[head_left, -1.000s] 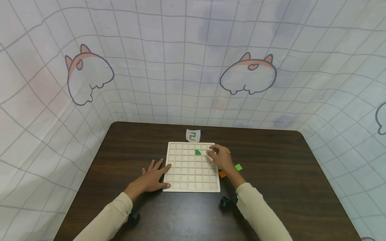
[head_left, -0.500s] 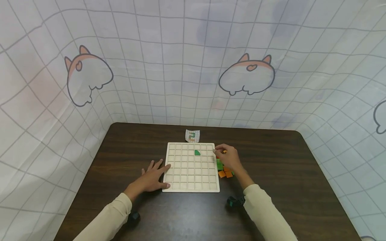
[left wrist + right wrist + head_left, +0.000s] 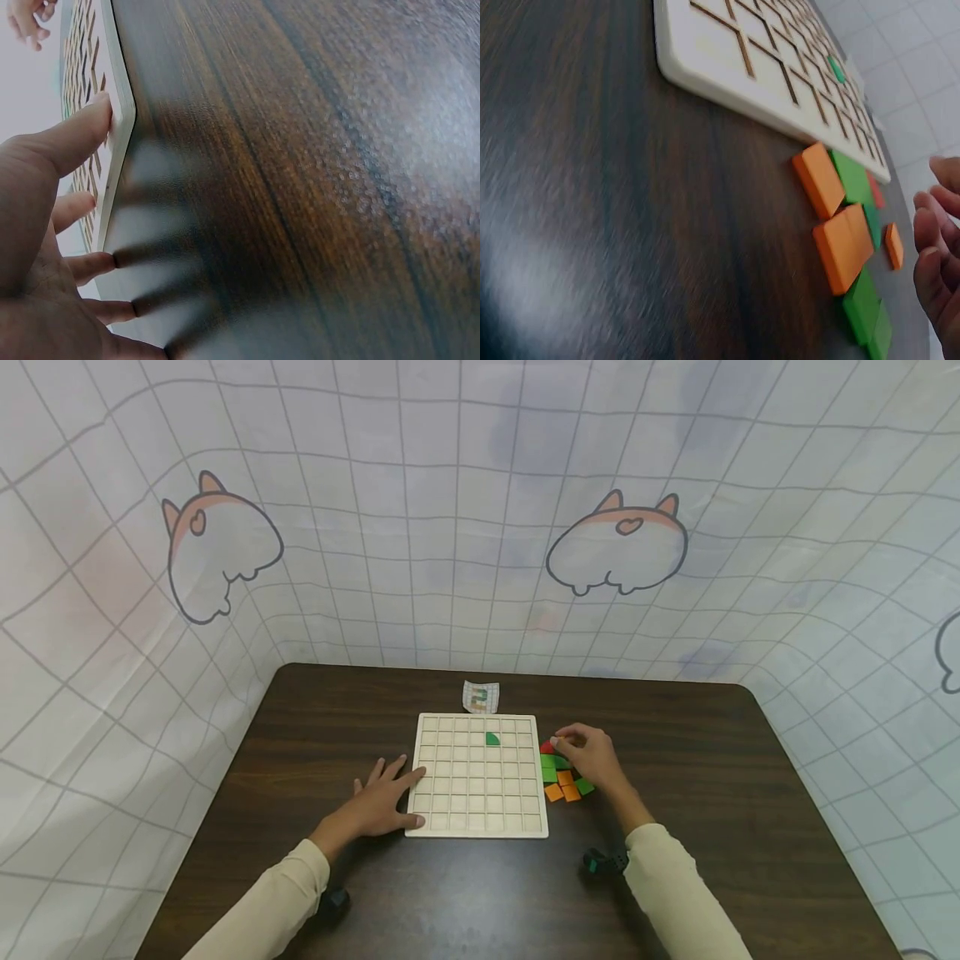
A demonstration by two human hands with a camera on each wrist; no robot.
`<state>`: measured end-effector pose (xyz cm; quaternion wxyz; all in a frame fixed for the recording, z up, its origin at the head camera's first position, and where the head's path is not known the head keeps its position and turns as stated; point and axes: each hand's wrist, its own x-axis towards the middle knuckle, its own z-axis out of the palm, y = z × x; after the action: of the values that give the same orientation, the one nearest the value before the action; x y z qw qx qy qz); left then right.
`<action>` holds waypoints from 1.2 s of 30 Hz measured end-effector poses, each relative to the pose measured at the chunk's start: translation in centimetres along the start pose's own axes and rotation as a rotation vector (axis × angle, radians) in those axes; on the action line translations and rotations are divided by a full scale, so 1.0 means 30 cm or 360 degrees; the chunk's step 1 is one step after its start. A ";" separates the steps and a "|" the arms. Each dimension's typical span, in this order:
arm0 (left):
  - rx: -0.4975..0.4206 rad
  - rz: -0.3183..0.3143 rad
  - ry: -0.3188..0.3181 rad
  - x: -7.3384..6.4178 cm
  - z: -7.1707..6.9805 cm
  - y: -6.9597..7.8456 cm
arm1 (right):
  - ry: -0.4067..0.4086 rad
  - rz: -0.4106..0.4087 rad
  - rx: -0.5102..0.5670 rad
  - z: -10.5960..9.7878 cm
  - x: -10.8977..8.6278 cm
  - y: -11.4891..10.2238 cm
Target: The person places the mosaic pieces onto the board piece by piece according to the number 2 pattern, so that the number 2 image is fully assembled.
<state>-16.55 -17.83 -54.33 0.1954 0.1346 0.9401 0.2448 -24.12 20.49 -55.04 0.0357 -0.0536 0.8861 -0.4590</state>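
Note:
A cream grid board lies on the table, with one green quarter-round tile in a cell of its upper part. My left hand rests at the board's left side, thumb and index finger on its edge; the left wrist view shows the thumb on the rim and the other fingers spread. Right of the board, my right hand hovers over loose tiles, its fingertips near a red tile. In the right wrist view its fingers are loosely bent, with nothing visible between them.
Several orange tiles and green tiles lie loose along the board's right side. A small paper card with a coloured pattern lies behind the board. A grid-patterned curtain hangs behind the dark wood table.
My right hand has moved right, off the board's upper right corner to above the loose tiles, uncovering more of them. My left hand stays put, and the green quarter-round tile keeps its cell.

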 end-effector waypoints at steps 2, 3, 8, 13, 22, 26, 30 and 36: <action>0.0002 0.0000 0.0001 0.000 -0.001 0.000 | -0.0027 -0.0006 -0.0022 -0.005 -0.004 0.011; 0.0002 -0.0002 0.0000 -0.001 -0.002 0.000 | -0.0042 -0.0013 -0.0030 -0.007 -0.006 0.017; 0.0003 0.0002 0.0000 -0.001 -0.001 -0.001 | -0.0090 -0.0016 -0.0057 -0.018 -0.019 0.049; 0.0001 0.0010 0.0000 0.002 0.002 -0.006 | -0.0135 -0.0038 -0.0077 -0.051 -0.031 0.078; -0.0010 0.0016 0.0001 0.004 0.002 -0.008 | -0.0206 -0.0017 -0.0099 -0.132 -0.068 0.144; -0.0013 0.0012 0.0002 0.005 0.000 -0.007 | -0.0248 -0.0067 -0.0102 -0.159 -0.082 0.171; 0.0000 0.0008 0.0001 0.007 0.002 -0.008 | -0.0279 -0.0110 -0.0110 -0.180 -0.089 0.194; 0.0013 -0.0004 0.0002 0.006 0.006 -0.009 | -0.0365 -0.0144 -0.0185 -0.204 -0.095 0.207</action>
<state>-16.68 -17.91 -54.66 0.1947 0.1340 0.9414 0.2406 -22.37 29.37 -56.54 0.1128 -0.1475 0.8981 -0.3987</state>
